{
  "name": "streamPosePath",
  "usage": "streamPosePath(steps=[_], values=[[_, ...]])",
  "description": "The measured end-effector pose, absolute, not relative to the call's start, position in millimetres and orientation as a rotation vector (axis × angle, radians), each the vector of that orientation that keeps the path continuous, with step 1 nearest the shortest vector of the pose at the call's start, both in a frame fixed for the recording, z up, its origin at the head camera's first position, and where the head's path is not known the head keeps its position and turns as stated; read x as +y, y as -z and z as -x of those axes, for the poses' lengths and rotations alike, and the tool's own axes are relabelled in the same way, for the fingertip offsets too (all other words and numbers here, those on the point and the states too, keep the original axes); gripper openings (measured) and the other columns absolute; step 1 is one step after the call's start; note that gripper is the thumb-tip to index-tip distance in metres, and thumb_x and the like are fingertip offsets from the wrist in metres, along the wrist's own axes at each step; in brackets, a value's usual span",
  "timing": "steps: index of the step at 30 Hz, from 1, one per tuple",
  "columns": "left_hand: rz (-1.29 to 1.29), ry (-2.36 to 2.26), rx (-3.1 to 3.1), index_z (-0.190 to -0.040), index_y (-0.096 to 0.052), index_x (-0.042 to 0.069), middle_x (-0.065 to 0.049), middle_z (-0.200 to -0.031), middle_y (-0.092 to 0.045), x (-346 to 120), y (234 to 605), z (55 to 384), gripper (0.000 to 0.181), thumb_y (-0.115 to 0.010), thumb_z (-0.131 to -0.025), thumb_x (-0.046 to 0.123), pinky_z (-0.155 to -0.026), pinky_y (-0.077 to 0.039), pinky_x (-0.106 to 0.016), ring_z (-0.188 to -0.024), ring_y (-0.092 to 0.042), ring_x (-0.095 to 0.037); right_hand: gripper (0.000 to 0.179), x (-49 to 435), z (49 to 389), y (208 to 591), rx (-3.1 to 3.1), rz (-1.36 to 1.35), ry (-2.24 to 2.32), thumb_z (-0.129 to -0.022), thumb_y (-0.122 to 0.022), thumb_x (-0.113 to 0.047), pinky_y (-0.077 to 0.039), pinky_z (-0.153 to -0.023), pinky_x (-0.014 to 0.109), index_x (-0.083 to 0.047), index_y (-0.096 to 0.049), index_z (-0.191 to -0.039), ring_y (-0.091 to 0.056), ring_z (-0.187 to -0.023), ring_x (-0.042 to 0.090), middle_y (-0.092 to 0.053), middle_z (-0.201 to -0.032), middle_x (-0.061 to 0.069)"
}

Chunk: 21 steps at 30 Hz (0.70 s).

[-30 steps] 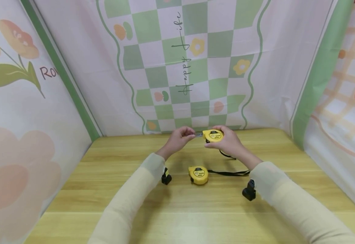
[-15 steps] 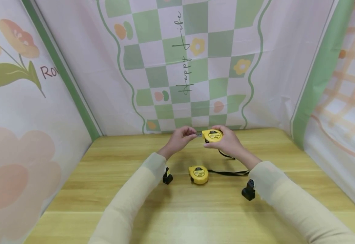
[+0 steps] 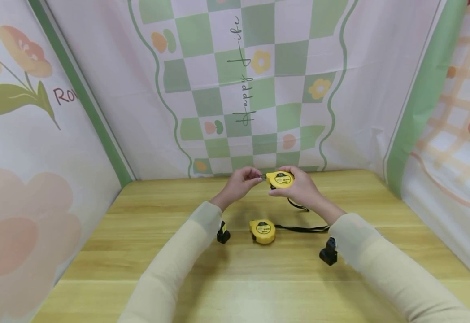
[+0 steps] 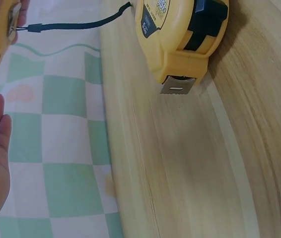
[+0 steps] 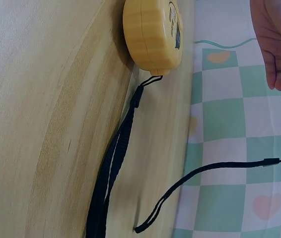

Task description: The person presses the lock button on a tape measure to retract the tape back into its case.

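My right hand [image 3: 299, 187] grips a yellow tape measure [image 3: 281, 180] above the far part of the table, its label facing up toward me. A short piece of metal blade [image 3: 264, 177] sticks out from its left end. The tip of that blade is pinched between thumb and fingers of my left hand [image 3: 239, 184]. From the held tape measure a black wrist strap [image 5: 205, 168] hangs down. A second yellow tape measure [image 3: 263, 232] lies on the table between my forearms, its end hook [image 4: 177, 85] at the mouth and its black strap [image 3: 301, 229] stretched out to the right.
The wooden table [image 3: 138, 251] ends at a hanging cloth with green and white checks [image 3: 259, 89]. Printed cloths also stand along the left and right sides. A black wrist camera [image 3: 223, 234] hangs under the left sleeve, another camera [image 3: 329, 252] under the right.
The blade showing between my hands has become slightly shorter. My left hand has shifted a little right and the held tape measure a little left. The tape measure on the table stays put.
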State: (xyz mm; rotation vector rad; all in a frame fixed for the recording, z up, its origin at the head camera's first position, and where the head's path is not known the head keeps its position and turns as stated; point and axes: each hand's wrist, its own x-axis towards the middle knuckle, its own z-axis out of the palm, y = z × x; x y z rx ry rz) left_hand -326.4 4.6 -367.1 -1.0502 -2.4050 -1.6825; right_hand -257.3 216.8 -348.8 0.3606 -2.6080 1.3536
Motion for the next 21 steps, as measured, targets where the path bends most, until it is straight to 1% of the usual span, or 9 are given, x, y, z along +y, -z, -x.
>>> streamPosePath(steps=[1,7,10,17,19,21], values=[[1.055,1.684,-2.401,-0.103,-0.066,0.004,-0.005,-0.093,-0.066,5.0,367.2,326.4,0.012,-0.066,-0.093,0.011,-0.076,-0.054,-0.04,-0.082,-0.061,-0.015,0.087,216.8,257.4,349.0,-2.609,-0.361,-1.353,-0.068,-0.088,-0.045,-0.048,-0.081,0.038,-0.007,-0.047,-0.135,-0.056,-0.099,0.026,-0.055,-0.123,0.012],[1.063,1.683,-2.388,-0.102,-0.065,0.003,-0.006,-0.093,-0.066,7.0,368.1,327.0,0.012,-0.066,-0.093,0.01,-0.071,-0.053,-0.026,-0.082,-0.062,-0.015,0.086,216.9,257.1,349.4,-2.599,-0.364,-1.372,-0.068,-0.088,-0.042,-0.048,-0.08,0.039,-0.007,-0.047,-0.135,-0.056,-0.098,0.027,-0.056,-0.121,0.012],[1.067,1.689,-2.388,-0.103,-0.065,0.003,-0.007,-0.094,-0.067,8.1,367.9,326.4,0.012,-0.066,-0.093,0.01,-0.071,-0.053,-0.025,-0.083,-0.062,-0.015,0.086,216.7,256.7,349.8,-2.599,-0.364,-1.375,-0.068,-0.088,-0.042,-0.049,-0.08,0.038,-0.007,-0.048,-0.135,-0.056,-0.098,0.027,-0.055,-0.121,0.013],[1.085,1.679,-2.395,-0.105,-0.065,0.002,-0.005,-0.095,-0.067,11.9,367.1,325.8,0.013,-0.066,-0.094,0.009,-0.075,-0.054,-0.025,-0.085,-0.063,-0.014,0.085,215.2,257.3,350.9,-2.594,-0.393,-1.36,-0.068,-0.088,-0.041,-0.049,-0.08,0.038,-0.006,-0.048,-0.135,-0.056,-0.098,0.026,-0.055,-0.123,0.013],[1.079,1.678,-2.398,-0.105,-0.065,0.002,-0.005,-0.095,-0.066,12.6,366.7,325.5,0.013,-0.065,-0.094,0.009,-0.077,-0.055,-0.029,-0.086,-0.064,-0.016,0.085,215.6,257.6,351.2,-2.593,-0.395,-1.356,-0.069,-0.088,-0.04,-0.049,-0.08,0.038,-0.006,-0.048,-0.135,-0.056,-0.098,0.026,-0.055,-0.123,0.013],[1.08,1.69,-2.397,-0.105,-0.065,0.001,-0.006,-0.096,-0.066,13.0,366.3,325.4,0.013,-0.065,-0.094,0.008,-0.08,-0.055,-0.036,-0.089,-0.064,-0.023,0.084,215.9,257.9,351.2,-2.593,-0.391,-1.352,-0.07,-0.088,-0.038,-0.049,-0.08,0.038,-0.006,-0.048,-0.135,-0.056,-0.098,0.026,-0.055,-0.123,0.013]])
